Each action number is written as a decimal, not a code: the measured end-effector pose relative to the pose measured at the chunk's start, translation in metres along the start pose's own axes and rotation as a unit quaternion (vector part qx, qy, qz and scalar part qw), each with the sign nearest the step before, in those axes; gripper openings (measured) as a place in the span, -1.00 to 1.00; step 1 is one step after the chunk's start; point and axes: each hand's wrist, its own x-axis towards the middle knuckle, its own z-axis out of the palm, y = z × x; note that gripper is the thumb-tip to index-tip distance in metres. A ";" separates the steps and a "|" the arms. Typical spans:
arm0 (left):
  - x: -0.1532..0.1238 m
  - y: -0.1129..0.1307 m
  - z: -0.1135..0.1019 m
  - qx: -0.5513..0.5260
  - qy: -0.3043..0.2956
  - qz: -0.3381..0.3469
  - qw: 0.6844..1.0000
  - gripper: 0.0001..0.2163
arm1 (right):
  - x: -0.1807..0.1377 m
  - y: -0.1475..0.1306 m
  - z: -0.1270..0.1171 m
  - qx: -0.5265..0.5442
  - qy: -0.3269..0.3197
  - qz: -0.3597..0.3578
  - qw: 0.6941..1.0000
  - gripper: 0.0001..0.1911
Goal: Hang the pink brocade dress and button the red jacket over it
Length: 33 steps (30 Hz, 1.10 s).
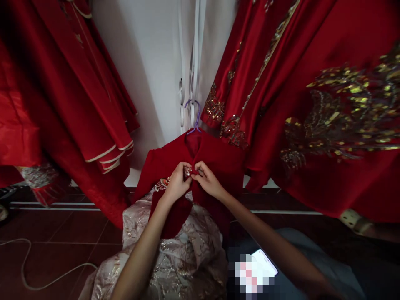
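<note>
A dark red velvet jacket [218,160] hangs on a purple hanger [195,118] in front of me. My left hand [176,183] and my right hand [208,180] meet at its front opening. Both are closed, pinching the fabric edges around a small beaded clasp [188,170]. A beaded tassel ornament [161,183] dangles just left of my left hand. Under the jacket spreads a pale gold patterned skirt [184,254].
Red satin robes [78,96] hang at the left. A red gown with gold embroidery [328,112] fills the right. A white wall [156,62] stands behind. A white cable [28,266] lies on the dark red floor. A phone [265,262] rests near my right forearm.
</note>
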 end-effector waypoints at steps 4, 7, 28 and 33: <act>-0.015 -0.004 0.004 -0.094 0.043 -0.036 0.994 -0.71 | -0.010 -0.001 -0.008 0.070 -0.036 0.028 0.997 -0.78; -0.021 -0.006 0.005 -0.157 0.091 -0.065 0.981 -0.79 | -0.014 0.002 -0.006 0.073 -0.001 0.027 0.997 -0.78; -0.014 0.020 -0.027 0.086 -0.025 0.033 0.995 -0.93 | -0.021 -0.016 0.006 -0.095 0.104 -0.047 0.989 -0.64; -0.012 0.024 -0.032 0.126 -0.040 0.049 0.990 -0.91 | -0.018 -0.014 0.004 -0.097 0.104 -0.051 0.988 -0.62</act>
